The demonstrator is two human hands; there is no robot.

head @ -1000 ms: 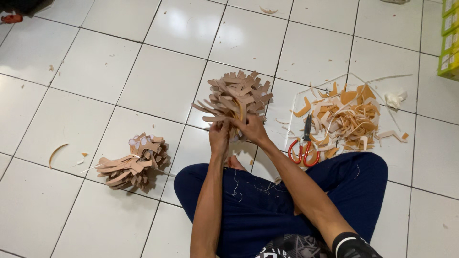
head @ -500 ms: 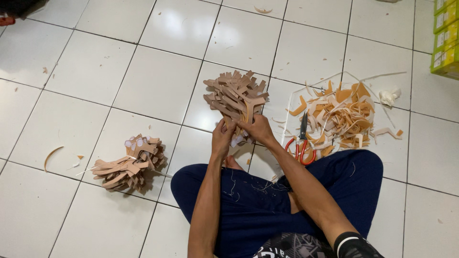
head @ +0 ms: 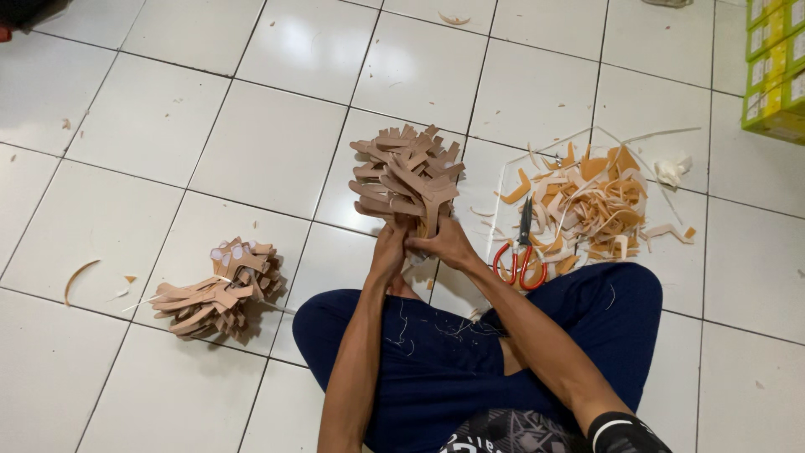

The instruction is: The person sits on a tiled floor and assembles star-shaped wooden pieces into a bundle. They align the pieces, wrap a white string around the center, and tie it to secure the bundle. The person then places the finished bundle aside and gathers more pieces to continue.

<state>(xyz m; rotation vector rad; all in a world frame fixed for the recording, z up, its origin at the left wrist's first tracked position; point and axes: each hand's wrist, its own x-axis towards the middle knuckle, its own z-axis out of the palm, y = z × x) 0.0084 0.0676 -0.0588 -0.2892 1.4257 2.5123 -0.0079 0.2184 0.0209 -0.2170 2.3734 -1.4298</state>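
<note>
I sit on a white tiled floor with dark blue trousers. My left hand (head: 389,250) and my right hand (head: 444,245) both grip the lower end of a thick bundle of tan Y-shaped cut pieces (head: 406,178), held upright in front of my knees. The pieces fan out at the top of the bundle. A second bundle of the same tan pieces (head: 220,289) lies on the floor to my left, apart from both hands.
Red-handled scissors (head: 521,248) lie just right of my right hand, beside a heap of orange and cream offcuts (head: 592,205). Yellow-green boxes (head: 775,74) stand at the far right. Small scraps (head: 80,276) lie on the floor at left.
The bundle in my hands has been drawn together and stood more upright. My hands have shifted slightly along its lower end. The bundle on the floor has not moved.
</note>
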